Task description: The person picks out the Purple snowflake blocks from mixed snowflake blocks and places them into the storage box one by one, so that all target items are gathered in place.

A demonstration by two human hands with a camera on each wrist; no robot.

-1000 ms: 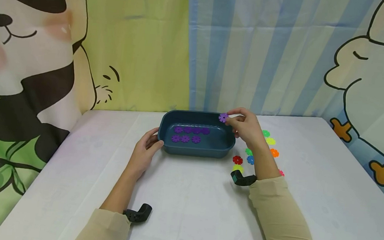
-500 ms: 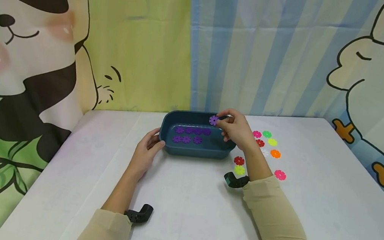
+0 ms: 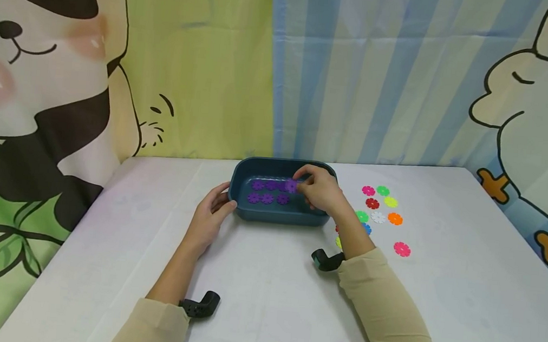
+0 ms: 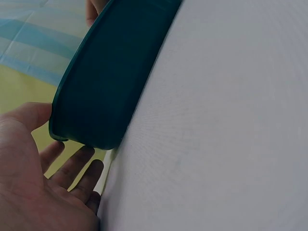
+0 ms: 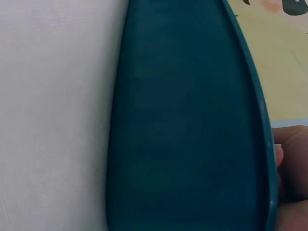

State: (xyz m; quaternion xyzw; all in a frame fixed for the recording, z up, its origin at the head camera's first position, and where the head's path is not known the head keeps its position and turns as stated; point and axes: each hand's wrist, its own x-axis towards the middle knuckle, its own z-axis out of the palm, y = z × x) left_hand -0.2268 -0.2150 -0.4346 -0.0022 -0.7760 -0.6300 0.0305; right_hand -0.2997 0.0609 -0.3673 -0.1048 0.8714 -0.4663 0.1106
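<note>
A dark blue-green plastic basin stands on the white table, with several purple flower-shaped discs lying in two rows on its bottom. My left hand holds the basin's left end, thumb at the rim and fingers along the outer wall; in the left wrist view that hand shows the same hold. Over the basin's right half, my right hand pinches one purple flower-shaped disc between thumb and index finger, close above the back row. In the right wrist view the basin wall hides most of the fingers.
Right of the basin, several flower discs in other colours lie scattered on the table, among them an orange disc, a white disc and a pink disc. My right forearm partly covers some. A cartoon-printed curtain hangs behind the table.
My right hand has moved left and down into the basin with the purple disc, from over its right rim to the end of the back row. The left hand keeps its hold.
</note>
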